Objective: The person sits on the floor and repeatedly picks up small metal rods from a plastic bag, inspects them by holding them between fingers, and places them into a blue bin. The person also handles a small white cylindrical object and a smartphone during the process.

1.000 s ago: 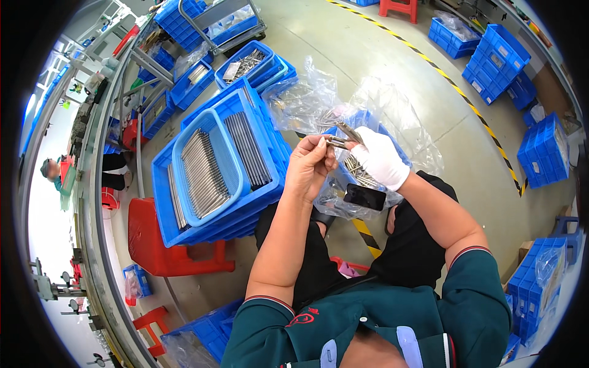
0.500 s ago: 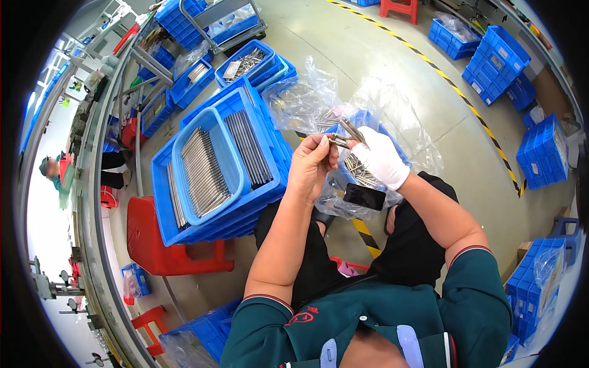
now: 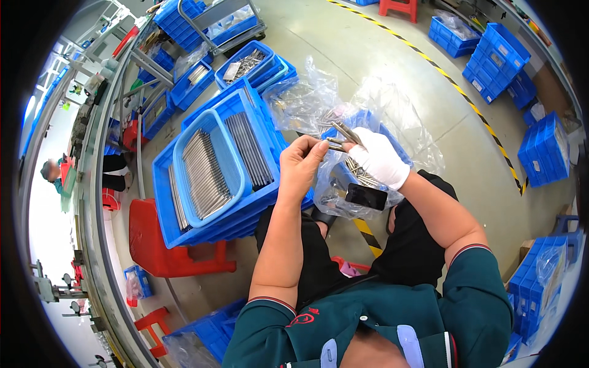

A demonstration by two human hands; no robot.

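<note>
My bare left hand (image 3: 299, 167) is closed in a pinch, thumb and fingertips at the near end of a slim metal rod (image 3: 335, 146). My right hand (image 3: 381, 161), in a white glove, grips several more metal rods (image 3: 347, 132) that stick out past the fingers. Below both hands stands a blue bin (image 3: 392, 142) lined with clear plastic and holding loose metal rods (image 3: 362, 174). A black phone (image 3: 365, 196) lies on the plastic at the bin's near side. The gloved fingers hide part of the held rods.
Left of me, a light-blue basket (image 3: 243, 178) of neatly rowed rods rests on stacked blue crates (image 3: 279, 153). A red stool (image 3: 147, 239) stands beside them. Clear plastic bags (image 3: 300, 98) spread beyond the bin. Blue crates (image 3: 496, 61) are stacked at the far right. Another person (image 3: 55, 172) is at far left.
My left hand has shifted a little left, away from the gloved hand, and its fingers have straightened somewhat. The right hand still holds the rods, nearly in place.
</note>
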